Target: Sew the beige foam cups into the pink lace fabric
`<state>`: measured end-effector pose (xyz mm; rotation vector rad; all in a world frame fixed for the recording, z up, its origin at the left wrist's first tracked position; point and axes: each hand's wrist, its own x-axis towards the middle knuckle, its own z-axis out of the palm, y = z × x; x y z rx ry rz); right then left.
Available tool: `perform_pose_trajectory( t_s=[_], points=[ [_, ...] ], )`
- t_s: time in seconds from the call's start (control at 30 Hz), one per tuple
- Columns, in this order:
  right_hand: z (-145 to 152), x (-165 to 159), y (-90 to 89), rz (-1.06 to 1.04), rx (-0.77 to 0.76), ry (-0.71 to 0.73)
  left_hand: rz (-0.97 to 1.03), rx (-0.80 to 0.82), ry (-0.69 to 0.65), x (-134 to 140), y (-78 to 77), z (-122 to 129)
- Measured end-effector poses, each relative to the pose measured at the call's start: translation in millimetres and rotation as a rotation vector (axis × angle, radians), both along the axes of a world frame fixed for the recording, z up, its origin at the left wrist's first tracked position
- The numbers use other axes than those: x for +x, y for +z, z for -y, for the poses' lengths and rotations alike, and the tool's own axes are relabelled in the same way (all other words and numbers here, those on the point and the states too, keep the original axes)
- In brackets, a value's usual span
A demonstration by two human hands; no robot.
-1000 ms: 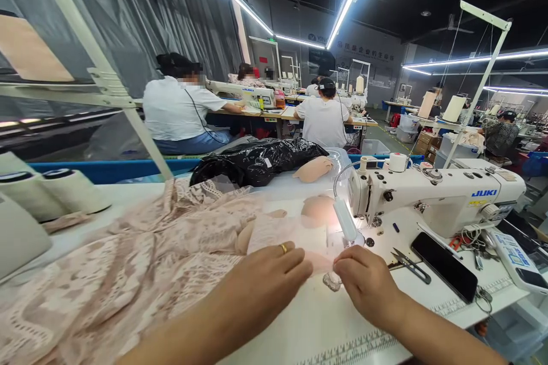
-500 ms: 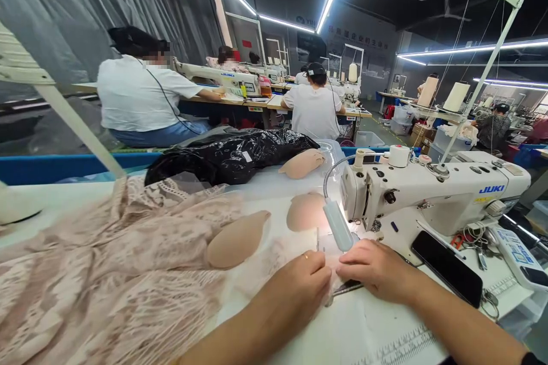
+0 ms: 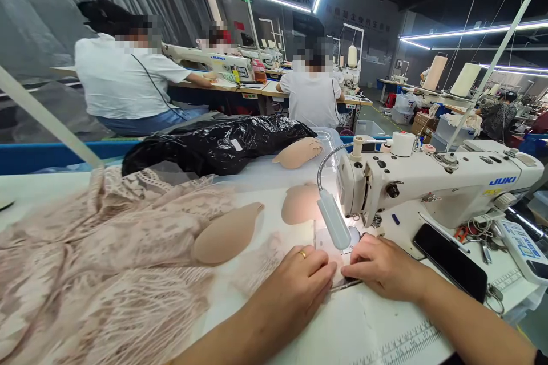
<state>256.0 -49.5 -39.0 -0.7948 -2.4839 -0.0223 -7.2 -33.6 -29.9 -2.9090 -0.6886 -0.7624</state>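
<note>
My left hand (image 3: 302,274) is closed on a piece of sheer pale pink lace (image 3: 266,262), in front of the needle area of a white sewing machine (image 3: 436,179). Close beside it, my right hand (image 3: 381,265) has its fingers pinched at the lace's right part, near the metal needle plate (image 3: 322,234). The fingers hide the lace's held edge. A grey lamp (image 3: 334,221) on a bendy neck lights the spot. Beige moulded cups (image 3: 229,234) lie left of and behind the hands, one of them under the lamp's glow.
A heap of pink lace fabric (image 3: 107,262) spreads over the table's left. A black plastic bag (image 3: 222,142) lies behind it. At right are a phone (image 3: 451,259), keys (image 3: 483,239) and a control panel (image 3: 520,248). Co-workers sit at machines beyond.
The view has shifted slightly. My left hand has turned a little and its fingers lie straighter, with more of the needle plate showing. My right hand stays close beside it.
</note>
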Motion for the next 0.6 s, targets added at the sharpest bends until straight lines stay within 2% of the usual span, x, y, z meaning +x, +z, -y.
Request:
perform_pose_trajectory(
  t_s=[0.1, 0.3, 0.5, 0.6],
  points=[
    [0.2, 0.5, -0.2, -0.008, -0.014, 0.009, 0.011, -0.01, -0.017, 1.3, -2.4, -1.1],
    [-0.1, 0.1, 0.7, -0.005, -0.033, 0.019, 0.175, -0.026, -0.054, 2.3, -19.8, -5.4],
    [-0.3, -2.5, -1.8, 0.017, -0.026, -0.068, 0.137, -0.061, -0.068, 0.9, -11.8, -7.1],
    [-1.5, -2.6, -5.5, 0.029, -0.029, -0.102, 0.174, -0.047, -0.068, 5.0, -13.7, -13.0]
  ],
)
